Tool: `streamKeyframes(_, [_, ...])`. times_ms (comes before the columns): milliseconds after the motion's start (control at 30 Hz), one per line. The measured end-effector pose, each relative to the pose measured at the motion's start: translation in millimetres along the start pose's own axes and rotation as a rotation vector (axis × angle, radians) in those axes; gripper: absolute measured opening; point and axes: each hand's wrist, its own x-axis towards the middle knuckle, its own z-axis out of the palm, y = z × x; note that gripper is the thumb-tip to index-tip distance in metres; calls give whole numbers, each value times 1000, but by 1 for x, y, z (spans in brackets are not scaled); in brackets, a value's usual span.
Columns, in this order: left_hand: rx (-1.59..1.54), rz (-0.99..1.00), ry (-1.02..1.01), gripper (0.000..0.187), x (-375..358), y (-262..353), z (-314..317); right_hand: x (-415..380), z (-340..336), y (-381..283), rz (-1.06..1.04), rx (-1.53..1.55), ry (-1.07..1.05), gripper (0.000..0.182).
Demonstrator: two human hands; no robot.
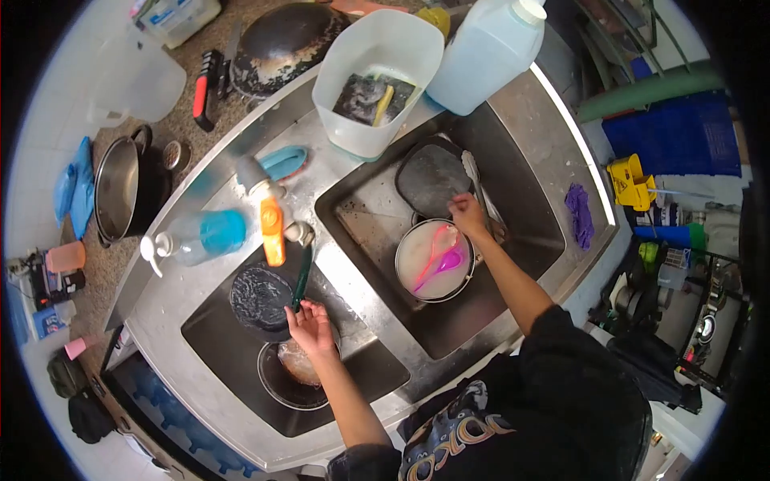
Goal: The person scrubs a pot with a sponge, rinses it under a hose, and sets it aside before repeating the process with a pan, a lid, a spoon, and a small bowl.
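Observation:
My left hand [314, 328] is over the left basin, its thumb and fingers closed around the lower end of a dark green hose [305, 272] hanging from the tap. Below it sits a round pot [271, 383] with brownish liquid, beside a black bowl [262, 298] of water. In the right basin, my right hand [467, 215] is closed, fingertips pinched at the upper rim of a pot [411, 255] of cloudy water. A red spoon [434, 255] and a purple spoon [451, 258] lie in that water. I cannot tell what the right fingers hold.
A dark pan [435, 178] and tongs [472, 170] lie behind the right pot. An orange-handled tap [273, 231] stands between soap bottle [212, 232] and basins. A white tub [327, 100] and large jug [481, 64] stand at the back; a purple cloth [578, 215] lies right.

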Motion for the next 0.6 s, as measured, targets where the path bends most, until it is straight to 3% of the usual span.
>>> streamKeyframes(33, [28,-4,-23,35,-1,1,-3,15,11,37,9,5,5,29])
streamKeyframes(100, [5,-24,-8,36,-4,-1,0,38,22,83,128,-410,130,52])
streamKeyframes(200, [-30,-42,26,39,-6,0,-1,31,20,45,176,-597,119,65])
streamKeyframes(333, [35,-35,38,41,-13,-1,-5,41,21,78,146,-553,125,71])
streamKeyframes(400, [110,-10,49,43,-19,-5,-4,45,25,118,153,-736,121,73])
streamKeyframes(433, [119,-8,59,43,-23,-5,-3,45,15,124,139,-734,-23,74])
streamKeyframes(533, [116,-17,50,43,-32,-10,-1,64,8,141,224,-675,-97,71])
streamKeyframes(600, [112,-15,68,43,-35,-14,3,103,16,216,172,-708,-147,71])
